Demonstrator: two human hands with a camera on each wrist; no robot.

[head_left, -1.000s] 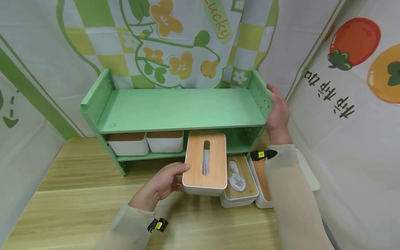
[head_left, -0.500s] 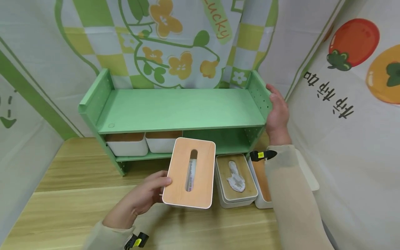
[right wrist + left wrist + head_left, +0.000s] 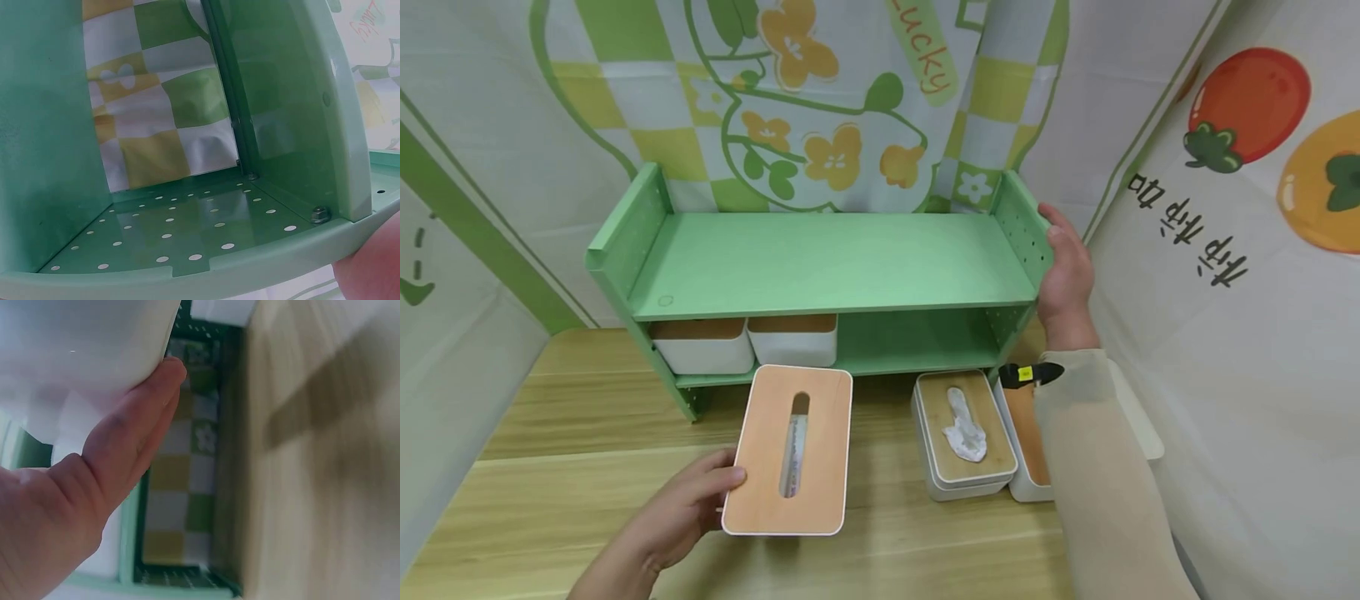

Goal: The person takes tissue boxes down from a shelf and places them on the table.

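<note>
A white tissue box with a wood-toned lid and a long slot is held by my left hand above the table, in front of the shelf. The thumb lies on the lid's left edge; a printed packet shows through the slot. In the left wrist view, fingers lie along the white underside of the box. My right hand rests against the outer right side of the green shelf, fingers extended. Only a bit of that hand appears in the right wrist view.
Two white boxes with wooden lids stand left on the lower shelf. Right of the held box, a lidded box with a crumpled tissue stands on the wooden table. Another white box sits beside it, partly behind my right arm.
My left hand has drawn the tissue box away from the lower shelf, leftward and toward me. The right hand stays on the shelf's side.
</note>
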